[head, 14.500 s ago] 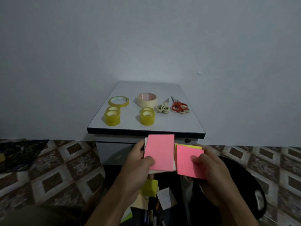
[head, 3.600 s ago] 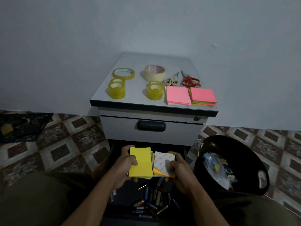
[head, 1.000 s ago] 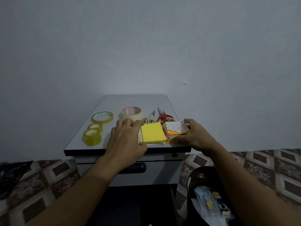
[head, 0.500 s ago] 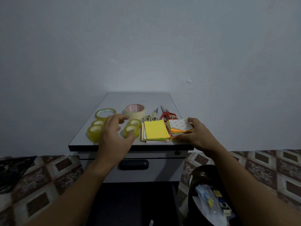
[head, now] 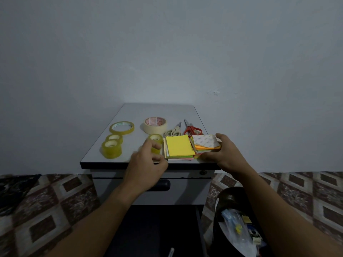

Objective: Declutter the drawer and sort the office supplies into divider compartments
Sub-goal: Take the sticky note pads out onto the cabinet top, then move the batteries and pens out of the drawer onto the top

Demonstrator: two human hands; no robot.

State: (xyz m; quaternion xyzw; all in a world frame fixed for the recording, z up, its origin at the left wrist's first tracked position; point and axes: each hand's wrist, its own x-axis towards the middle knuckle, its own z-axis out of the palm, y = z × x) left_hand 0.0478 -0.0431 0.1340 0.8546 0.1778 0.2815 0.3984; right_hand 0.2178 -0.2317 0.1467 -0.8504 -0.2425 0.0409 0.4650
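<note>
On the grey cabinet top [head: 157, 110] a yellow sticky-note stack [head: 179, 148] lies beside an orange stack topped with a white backing sheet [head: 204, 143]. My right hand [head: 225, 154] grips that orange stack, thumb along its front edge and fingers at its right side. My left hand [head: 146, 164] hovers at the cabinet's front edge with loosely curled fingers, holding nothing. Just behind it stands a small yellow tape roll [head: 155, 139]. The dark lower drawer [head: 154, 230] stands open below; only a pen [head: 171, 252] shows in it.
Two stacked yellow tape rolls [head: 111, 149], a flat yellow roll [head: 121, 127], masking tape [head: 155, 124], cream scissors [head: 173, 131] and red scissors [head: 192, 129] sit on the top. A black bin [head: 239, 225] with plastic scraps stands right of the drawer. The upper drawer handle [head: 164, 184] faces me.
My left hand has let go of the yellow stack and drawn back toward the cabinet's front edge. My right hand has stayed on the orange stack.
</note>
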